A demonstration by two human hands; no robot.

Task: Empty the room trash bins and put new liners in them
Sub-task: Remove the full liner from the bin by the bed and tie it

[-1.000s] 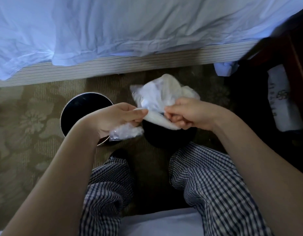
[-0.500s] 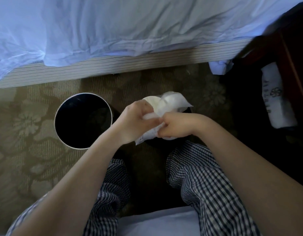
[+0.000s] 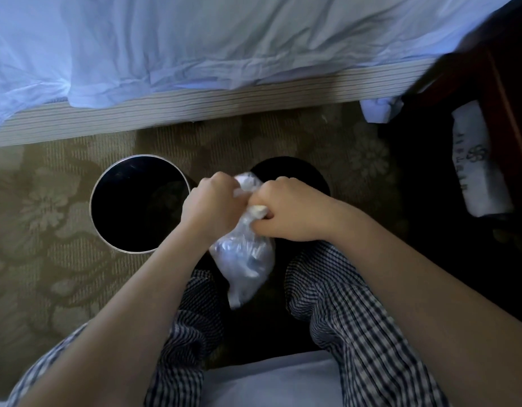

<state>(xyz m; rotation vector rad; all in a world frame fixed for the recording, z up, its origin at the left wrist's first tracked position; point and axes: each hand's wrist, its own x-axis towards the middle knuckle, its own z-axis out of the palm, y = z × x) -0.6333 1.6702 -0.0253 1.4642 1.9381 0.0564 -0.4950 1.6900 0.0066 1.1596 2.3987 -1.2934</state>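
Two round dark trash bins stand on the patterned carpet. The left bin has a bright metal rim and a black inside. The right bin is dark and mostly hidden behind my hands. A clear plastic bag holding light-coloured trash hangs above the right bin, its neck bunched together. My left hand grips the neck from the left. My right hand grips it from the right, fingers curled around the twisted plastic.
A bed with a pale blue sheet and striped base runs along the far side. A dark wooden nightstand stands at right with a white printed bag beside it. My checked trouser legs fill the foreground.
The bag's puffed top has been gathered into a tight neck between both hands, and the filled body now hangs below them. My hands came closer together.
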